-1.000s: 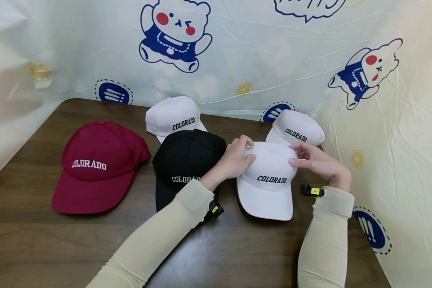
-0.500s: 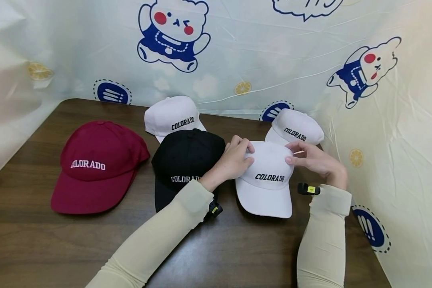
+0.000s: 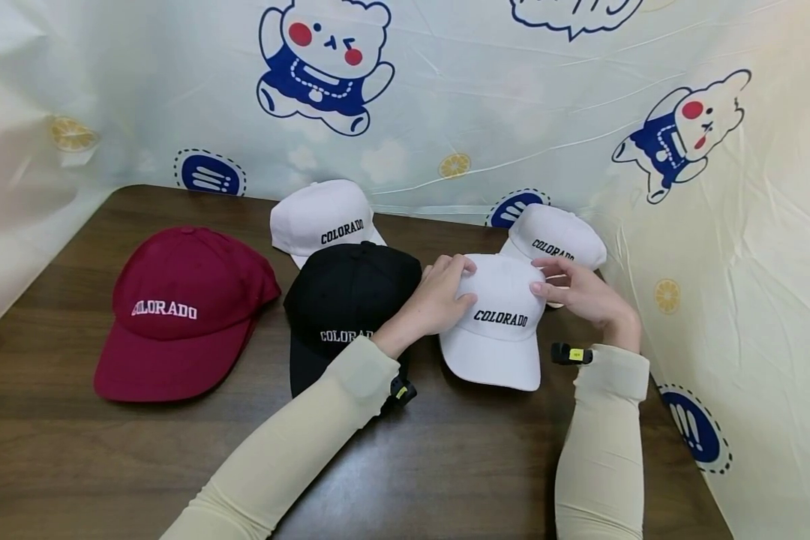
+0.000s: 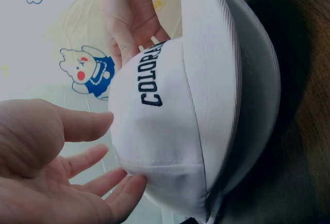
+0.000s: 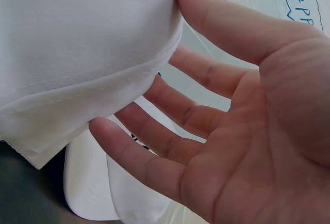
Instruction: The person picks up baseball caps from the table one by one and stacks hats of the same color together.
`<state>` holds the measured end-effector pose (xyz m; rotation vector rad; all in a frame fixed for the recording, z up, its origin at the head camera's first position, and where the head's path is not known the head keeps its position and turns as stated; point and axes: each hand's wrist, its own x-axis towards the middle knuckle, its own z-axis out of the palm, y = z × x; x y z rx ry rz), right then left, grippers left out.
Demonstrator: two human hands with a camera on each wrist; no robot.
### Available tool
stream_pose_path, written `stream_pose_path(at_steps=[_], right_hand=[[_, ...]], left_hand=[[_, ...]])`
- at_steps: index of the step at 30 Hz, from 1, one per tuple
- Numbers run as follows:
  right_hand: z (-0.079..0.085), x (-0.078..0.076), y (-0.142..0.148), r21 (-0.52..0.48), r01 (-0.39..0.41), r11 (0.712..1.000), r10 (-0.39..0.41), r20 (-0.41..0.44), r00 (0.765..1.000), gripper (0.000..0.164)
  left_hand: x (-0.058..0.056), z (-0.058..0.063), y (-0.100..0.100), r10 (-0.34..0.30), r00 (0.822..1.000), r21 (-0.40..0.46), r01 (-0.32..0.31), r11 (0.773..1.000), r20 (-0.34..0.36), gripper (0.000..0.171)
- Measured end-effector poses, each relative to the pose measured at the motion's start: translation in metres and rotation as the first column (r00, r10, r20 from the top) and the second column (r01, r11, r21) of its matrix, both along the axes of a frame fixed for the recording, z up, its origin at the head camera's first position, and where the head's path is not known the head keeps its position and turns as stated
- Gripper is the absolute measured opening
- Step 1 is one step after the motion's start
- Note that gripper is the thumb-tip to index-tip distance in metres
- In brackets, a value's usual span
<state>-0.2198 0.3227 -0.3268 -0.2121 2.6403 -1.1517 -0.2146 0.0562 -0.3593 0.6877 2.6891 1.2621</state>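
Observation:
Between both hands is a white baseball cap (image 3: 493, 356) with black COLORADO lettering, its brim facing the wearer. My left hand (image 3: 439, 296) pinches the crown's left side, thumb in front; in the left wrist view its thumb and fingertips meet the cloth. On the other side, my right hand (image 3: 580, 296) holds the crown with its thumb in front and fingers behind, spread along the lower edge in the right wrist view. A second white cap (image 3: 560, 232) stands just behind, partly overlapped. Left of the held cap is a black cap (image 3: 351, 285), partly covered by my left forearm.
A maroon cap (image 3: 189, 300) sits at the left of the brown wooden table (image 3: 108, 465). Another white cap (image 3: 324, 210) stands behind the black one. A printed bear-pattern curtain (image 3: 445, 97) hangs along the back and right edges.
The held white cap has moved away from the wearer, its brim rising in the view and its crown overlapping the cap behind more. My right hand has shifted slightly left with it.

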Motion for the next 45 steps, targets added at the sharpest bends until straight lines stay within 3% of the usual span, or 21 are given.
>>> stream_pose_path(at_steps=[9, 25, 34, 45], right_hand=[[-0.019, -0.012, 0.011, 0.004, 0.023, 1.000, -0.023, -0.024, 0.999, 0.057], [-0.018, -0.012, 0.017, 0.033, 0.001, 0.999, 0.003, -0.114, 0.993, 0.054], [-0.013, -0.012, 0.034, -0.044, 0.157, 0.987, -0.163, -0.229, 0.960, 0.053], [0.000, -0.039, 0.068, -0.008, 0.349, 0.937, -0.343, -0.206, 0.916, 0.065]], left_hand=[[-0.001, 0.000, 0.000, 0.001, 1.000, 0.008, -0.001, 1.000, 0.009, 0.041], [-0.006, 0.008, -0.008, -0.015, 0.998, 0.050, 0.018, 0.999, -0.066, 0.040], [-0.004, 0.020, -0.012, -0.038, 0.992, 0.110, 0.052, 0.993, -0.124, 0.038], [0.001, 0.031, -0.015, -0.125, 0.979, 0.064, 0.137, 0.988, -0.162, 0.045]])
